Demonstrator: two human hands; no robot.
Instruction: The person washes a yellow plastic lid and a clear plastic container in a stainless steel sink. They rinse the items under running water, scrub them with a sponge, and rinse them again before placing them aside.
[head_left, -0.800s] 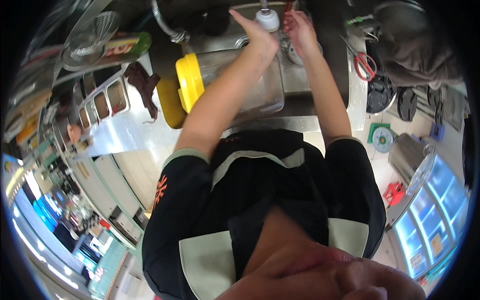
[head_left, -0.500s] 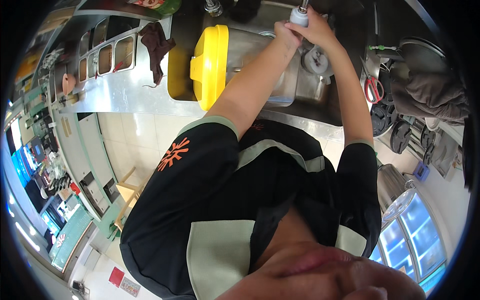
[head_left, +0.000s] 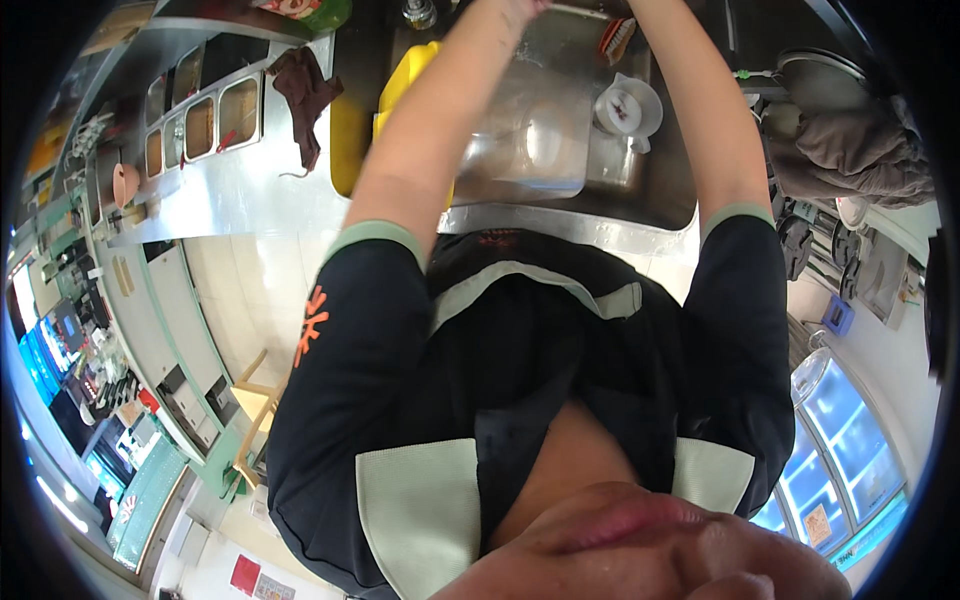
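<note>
Both my forearms stretch forward over the sink. Only the edge of my left hand (head_left: 528, 8) shows at the top rim, its fingers cut off. My right hand lies beyond the top edge, out of view. Below them in the sink, a clear plastic container (head_left: 535, 140) lies on its side, its yellow lid (head_left: 400, 75) partly hidden behind my left forearm. Right of the container sits a clear jug (head_left: 645, 105) with a round white piece (head_left: 620, 110) in it. Between my forearms, near the far side, rests a scrub brush (head_left: 617, 42) with pale bristles.
A dark cloth (head_left: 305, 105) hangs over the counter left of the sink (head_left: 685, 215). Farther left are metal trays of food (head_left: 240, 110). Grey-brown towels (head_left: 850, 160) and a dark pan (head_left: 820, 75) lie to the right.
Both hands were together at a white spray head on a metal hose; now they have moved forward and apart, and the spray head is out of view. The brush and jug are more exposed.
</note>
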